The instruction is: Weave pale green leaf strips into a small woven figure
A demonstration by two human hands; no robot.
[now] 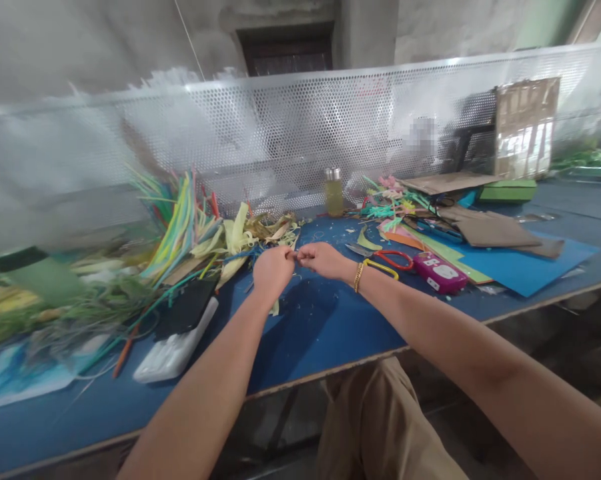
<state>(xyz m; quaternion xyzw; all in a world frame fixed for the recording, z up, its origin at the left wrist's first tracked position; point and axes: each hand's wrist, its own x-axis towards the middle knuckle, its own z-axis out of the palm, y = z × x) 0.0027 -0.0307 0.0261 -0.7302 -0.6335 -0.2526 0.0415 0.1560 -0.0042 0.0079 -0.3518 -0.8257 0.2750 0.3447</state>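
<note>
My left hand point(273, 270) and my right hand point(322, 260) meet above the middle of the blue table point(300, 347), fingertips nearly touching. Both are closed in a pinch, and whatever lies between the fingers is too small to make out. Just behind my left hand is a heap of pale dried husks point(237, 233). A small pale green scrap point(275, 308) shows beneath that hand. Close to my right wrist, which wears a gold bracelet point(359, 276), lie scissors point(393, 261) with red and yellow handles. A curved green strip point(366, 238) rests behind them.
Bundled coloured stems point(175, 230), a dark phone-like slab point(186, 310) and a white case point(175, 353) are on the left. Rightward lie a purple device point(439, 272), blue paper point(525, 270) and cardboard pieces point(497, 230). A lidded bottle point(334, 195) stands by the perforated metal panel point(300, 127).
</note>
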